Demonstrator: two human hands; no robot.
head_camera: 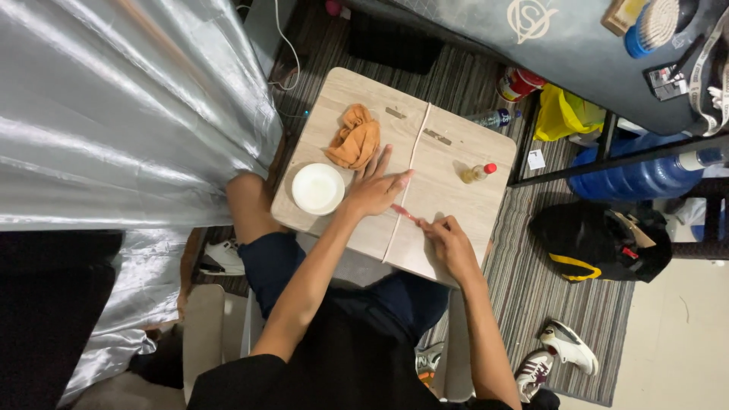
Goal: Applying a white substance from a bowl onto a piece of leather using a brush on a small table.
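Note:
My left hand lies flat with fingers spread on a small light-wood folding table, close to its centre seam. My right hand grips a thin red stick-like tool whose tip rests at the seam, just under my left fingers. A crumpled orange cloth lies behind my left hand. A round white bowl sits to the left of it. A small bottle with a red cap lies on the right half of the table.
A silver curtain hangs at the left. A striped rug carries a black bag, shoes and a blue water jug. A yellow bag and a mattress stand beyond the table.

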